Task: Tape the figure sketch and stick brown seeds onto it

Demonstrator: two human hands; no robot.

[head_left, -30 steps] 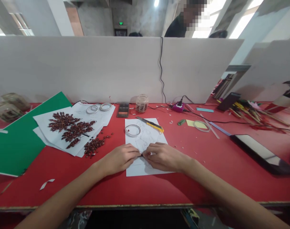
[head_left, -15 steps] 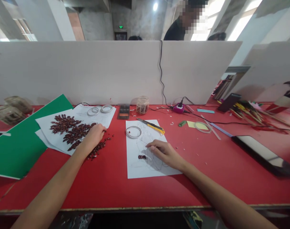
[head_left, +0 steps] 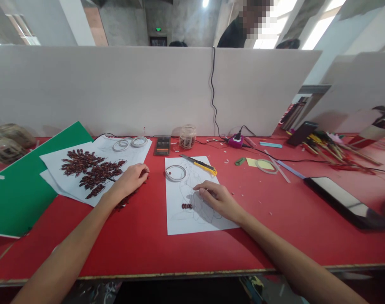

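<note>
My left hand [head_left: 134, 178] is over the loose dark red-brown seeds [head_left: 126, 199], beside a seed picture [head_left: 94, 171] on white paper. Its fingers are bent together; anything between the tips is hidden. My right hand [head_left: 219, 199] rests on a white sheet with a pencil drawing [head_left: 176, 221]. Its index finger points left and the thumb stands a little apart, with nothing visible between them. A short row of seeds [head_left: 186, 206] lies on the drawing, left of this hand. Above are a ring of pale cord [head_left: 175, 180] with a single seed inside and a yellow utility knife [head_left: 205, 167].
A green board [head_left: 18, 202] lies under the left papers. Along the back stand a calculator [head_left: 162, 145], a glass jar [head_left: 188, 137] and a purple plug adapter [head_left: 236, 141]. A dark tablet-like device [head_left: 341, 198] is at right. A white partition [head_left: 132, 90] closes the far side.
My left hand has moved right, from the seed picture's edge to over the loose seeds, covering more of them. The right hand stays nearly where it was. The view has shifted slightly.
</note>
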